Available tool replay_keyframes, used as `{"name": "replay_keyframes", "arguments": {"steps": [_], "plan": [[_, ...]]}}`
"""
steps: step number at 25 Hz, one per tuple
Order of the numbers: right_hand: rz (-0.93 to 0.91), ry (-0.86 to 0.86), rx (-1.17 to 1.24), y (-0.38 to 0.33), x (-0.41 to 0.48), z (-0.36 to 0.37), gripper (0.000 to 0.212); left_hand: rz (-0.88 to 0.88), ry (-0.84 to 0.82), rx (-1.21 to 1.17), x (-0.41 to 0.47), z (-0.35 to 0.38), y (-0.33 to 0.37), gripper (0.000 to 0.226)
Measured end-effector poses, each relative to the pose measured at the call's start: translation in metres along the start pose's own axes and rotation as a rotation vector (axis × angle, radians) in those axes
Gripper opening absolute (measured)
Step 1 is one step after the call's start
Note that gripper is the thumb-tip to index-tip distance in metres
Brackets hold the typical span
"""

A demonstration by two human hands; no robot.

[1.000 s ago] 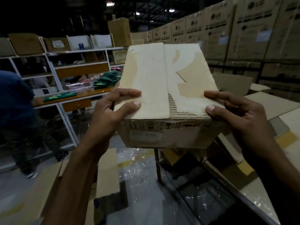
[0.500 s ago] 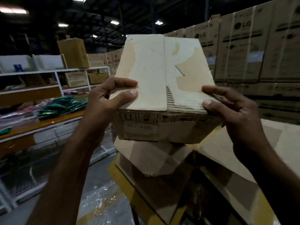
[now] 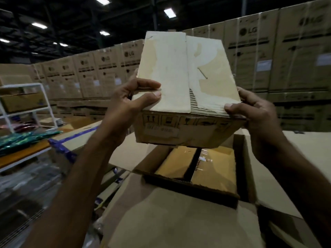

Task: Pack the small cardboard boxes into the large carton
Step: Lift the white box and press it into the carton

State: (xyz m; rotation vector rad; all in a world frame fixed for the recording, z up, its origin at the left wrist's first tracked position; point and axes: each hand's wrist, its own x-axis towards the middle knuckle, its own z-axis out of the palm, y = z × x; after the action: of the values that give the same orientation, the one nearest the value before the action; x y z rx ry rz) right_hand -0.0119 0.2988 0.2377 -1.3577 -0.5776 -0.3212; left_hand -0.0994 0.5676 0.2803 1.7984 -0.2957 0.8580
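small box [image 3: 186,90]: held in air above open large carton [image 3: 179,221], clear of it
left hand [image 3: 123,108]: fingers grasping box's left edge, thumb on top flap
right hand [image 3: 258,113]: fingers grasping right near corner
writing: "LG" on stacked cartons [image 3: 268,56] behind; box label unreadable

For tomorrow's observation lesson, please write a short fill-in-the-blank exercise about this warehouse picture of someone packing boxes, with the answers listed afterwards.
1. The small box is held by ____ hands, the left hand and the right hand.
2. The small box is held ____ the open large carton.
3. The stacked boxes along the back wall carry the letters ____.
4. Inside the large carton lies another box whose seam is closed with ____ tape.

Missing words: two; above; LG; clear
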Motion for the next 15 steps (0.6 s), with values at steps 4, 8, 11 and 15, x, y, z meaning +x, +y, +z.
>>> {"name": "replay_keyframes", "arguments": {"steps": [4,8,11,15], "plan": [[0.107,0.078,-0.064,0.027,0.005,0.024,0.057,-0.062,-0.077,-0.059,0.021,-0.012,-0.049,0.014],[0.202,0.039,-0.137,0.048,0.013,0.040,0.065,-0.120,-0.088,-0.049,0.031,-0.023,-0.072,0.010],[0.247,-0.034,-0.152,0.056,0.024,0.054,0.064,-0.169,-0.090,-0.085,0.039,-0.040,-0.081,0.012],[0.297,-0.099,-0.177,0.065,0.033,0.069,0.052,-0.253,-0.029,-0.114,0.037,-0.051,-0.103,0.012]]}}
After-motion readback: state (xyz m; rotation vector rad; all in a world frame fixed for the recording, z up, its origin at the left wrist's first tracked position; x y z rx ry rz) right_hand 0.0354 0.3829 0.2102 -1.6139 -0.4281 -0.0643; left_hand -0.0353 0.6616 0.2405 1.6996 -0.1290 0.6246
